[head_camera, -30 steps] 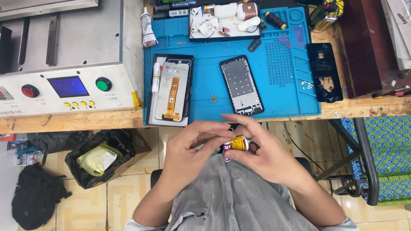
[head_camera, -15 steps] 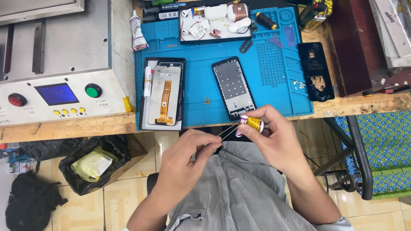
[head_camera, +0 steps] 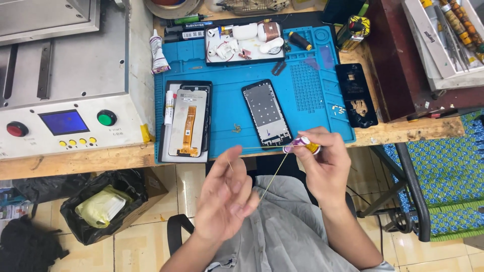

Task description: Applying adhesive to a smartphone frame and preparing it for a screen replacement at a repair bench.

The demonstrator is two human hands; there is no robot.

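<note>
Right hand [head_camera: 325,168], frame center-right, closed on a small spool [head_camera: 302,146] at the fingertips, purple and yellow ends showing. Thin wire [head_camera: 275,174] runs from the spool down-left to the left hand [head_camera: 227,199], lower center. Left hand half open, fingers spread, thumb and forefinger pinching the wire end. Both hands sit below the table [head_camera: 75,161] edge, above the lap.

On the blue mat [head_camera: 232,106], upper center: 2 phone parts. Screen [head_camera: 187,121] with orange flex at left, glue tube [head_camera: 170,107] just beside it. Frame [head_camera: 267,113] at center, just above the spool. Black back cover [head_camera: 357,94] off the mat's right edge. Grey machine [head_camera: 65,80] upper left. Bin [head_camera: 111,201] with black bag lower left, on the floor.
</note>
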